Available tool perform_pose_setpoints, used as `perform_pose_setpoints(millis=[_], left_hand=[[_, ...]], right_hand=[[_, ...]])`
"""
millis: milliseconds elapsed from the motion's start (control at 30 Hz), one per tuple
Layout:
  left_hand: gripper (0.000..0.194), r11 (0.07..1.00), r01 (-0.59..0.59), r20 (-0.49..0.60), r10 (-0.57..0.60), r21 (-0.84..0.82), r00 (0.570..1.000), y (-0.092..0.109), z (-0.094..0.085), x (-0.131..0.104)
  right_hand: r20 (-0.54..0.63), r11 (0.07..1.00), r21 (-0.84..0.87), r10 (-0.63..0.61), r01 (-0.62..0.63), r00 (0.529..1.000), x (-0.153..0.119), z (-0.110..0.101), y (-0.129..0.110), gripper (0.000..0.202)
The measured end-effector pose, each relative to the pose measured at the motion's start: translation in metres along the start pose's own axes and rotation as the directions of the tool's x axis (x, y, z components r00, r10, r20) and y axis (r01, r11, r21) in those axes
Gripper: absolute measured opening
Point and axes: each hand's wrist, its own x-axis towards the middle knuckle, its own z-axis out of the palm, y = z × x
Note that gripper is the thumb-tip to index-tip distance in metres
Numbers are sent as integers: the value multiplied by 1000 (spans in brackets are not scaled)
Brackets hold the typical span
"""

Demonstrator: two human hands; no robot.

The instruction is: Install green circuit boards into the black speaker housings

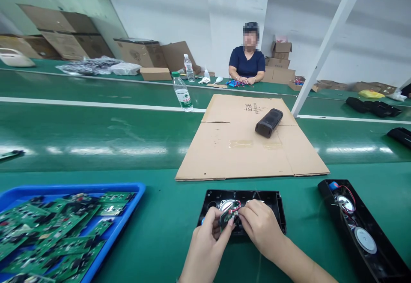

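My left hand (210, 236) grips a small green circuit board (227, 218) by its edges, tilted above an open black speaker housing (205, 204). Close against the board, my right hand (261, 225) pinches with thumb and forefinger at a thin wire or plug by the red wires (236, 206); the exact piece between the fingertips is too small to make out. Part of a round silver speaker (228, 204) shows inside the housing behind the board. My hands cover much of the housing's front side.
A blue tray (141, 193) of circuit boards stands at left. Another open speaker housing (324, 189) lies at right. Ahead, a cardboard sheet (218, 159) bears a black closed case (269, 123). A water bottle (183, 94) stands beyond. A person (246, 62) sits across the bench.
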Motion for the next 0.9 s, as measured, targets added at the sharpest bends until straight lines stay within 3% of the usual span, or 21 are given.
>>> perform_pose_setpoints(millis=[133,233,333,433,900], left_hand=[[14,995,-30,77,23,97,997,2,-6,1],[11,992,-51,190,28,117,981,5,-12,1],[11,981,-100,266,52,169,963,5,-17,1],[12,975,-105,297,42,198,954,4,-17,1],[11,978,-52,194,12,203,981,3,-2,0]], right_hand=[[-26,1000,24,-19,20,999,-3,3,1,30],[-18,990,118,81,-79,997,-7,3,2,25],[73,950,247,179,-192,981,-8,2,4,19],[178,952,244,144,-185,973,-5,-2,4,20],[222,972,112,176,-205,959,-8,2,3,17]])
